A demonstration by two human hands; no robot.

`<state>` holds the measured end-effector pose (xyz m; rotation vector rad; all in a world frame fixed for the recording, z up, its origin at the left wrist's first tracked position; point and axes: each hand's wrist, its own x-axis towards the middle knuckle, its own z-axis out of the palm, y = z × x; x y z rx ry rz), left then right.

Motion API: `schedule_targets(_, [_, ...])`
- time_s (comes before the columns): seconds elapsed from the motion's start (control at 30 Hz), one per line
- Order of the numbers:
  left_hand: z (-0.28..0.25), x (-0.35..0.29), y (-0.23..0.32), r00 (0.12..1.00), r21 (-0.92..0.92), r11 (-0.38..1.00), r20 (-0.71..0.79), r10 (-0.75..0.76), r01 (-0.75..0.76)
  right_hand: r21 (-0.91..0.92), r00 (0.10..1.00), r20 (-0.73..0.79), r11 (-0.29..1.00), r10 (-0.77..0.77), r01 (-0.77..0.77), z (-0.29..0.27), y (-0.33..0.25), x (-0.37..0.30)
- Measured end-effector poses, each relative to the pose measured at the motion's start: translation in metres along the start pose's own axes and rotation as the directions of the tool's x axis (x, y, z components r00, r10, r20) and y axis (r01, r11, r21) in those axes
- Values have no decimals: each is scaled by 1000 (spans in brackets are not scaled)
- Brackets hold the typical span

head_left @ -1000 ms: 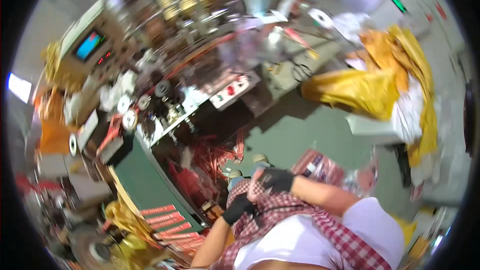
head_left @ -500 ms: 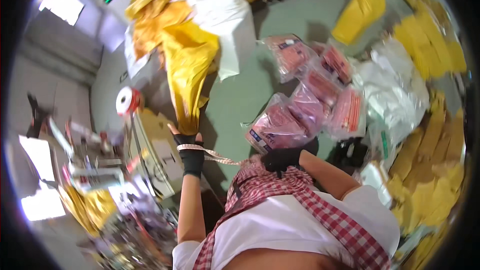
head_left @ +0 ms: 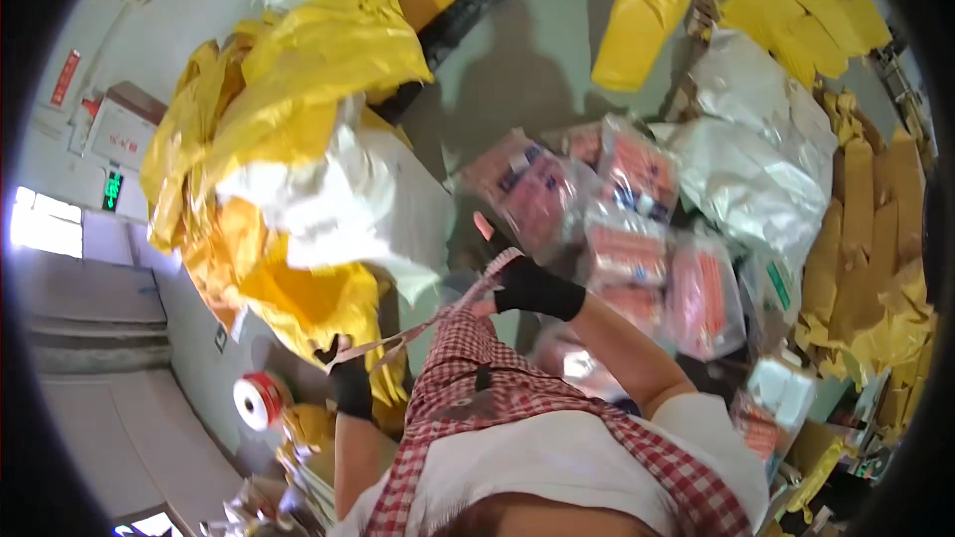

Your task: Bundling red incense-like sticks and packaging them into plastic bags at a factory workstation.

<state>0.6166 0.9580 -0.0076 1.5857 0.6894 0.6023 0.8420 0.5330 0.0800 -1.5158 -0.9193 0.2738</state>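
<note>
A narrow pinkish-white band (head_left: 403, 338) stretches in front of my red-and-white checked apron (head_left: 463, 353), running between my two hands. Both wear black fingerless gloves. My left hand (head_left: 348, 378) is closed on the band's left end, beside a yellow plastic sack (head_left: 318, 298). At the other end, the band lies over my right hand (head_left: 527, 283), whose thumb and a finger are stretched apart. Part of that hand's grip is hidden. Clear bags of pink packs (head_left: 627, 254) lie on the floor just beyond my right hand.
A heap of yellow and white sacks (head_left: 338, 199) stands at the left, with a red-and-white spool (head_left: 259, 401) nearer me. White plastic sheeting (head_left: 756, 159) and flattened brown cardboard (head_left: 875, 229) lie at the right. One yellow sack (head_left: 645, 10) lies on the far floor.
My view has turned left. My right hand has moved from the apron's waist outward and now has the band over it. The band has left my left wrist and runs to its fingers.
</note>
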Motion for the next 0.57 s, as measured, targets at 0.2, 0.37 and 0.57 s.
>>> schedule_targets(0.2, [264, 172, 243, 935, 230, 916, 215, 281, -328, 692, 347, -462, 577, 816, -434, -133, 55, 171])
schedule_targets(0.37, [504, 219, 289, 504, 342, 412, 767, 397, -845, 227, -194, -967, 908, 166, -352, -284, 108, 158])
schedule_targets(0.57, [744, 299, 267, 485, 108, 565, 658, 576, -818, 279, -142, -950, 549, 280, -788, -435, 201, 211])
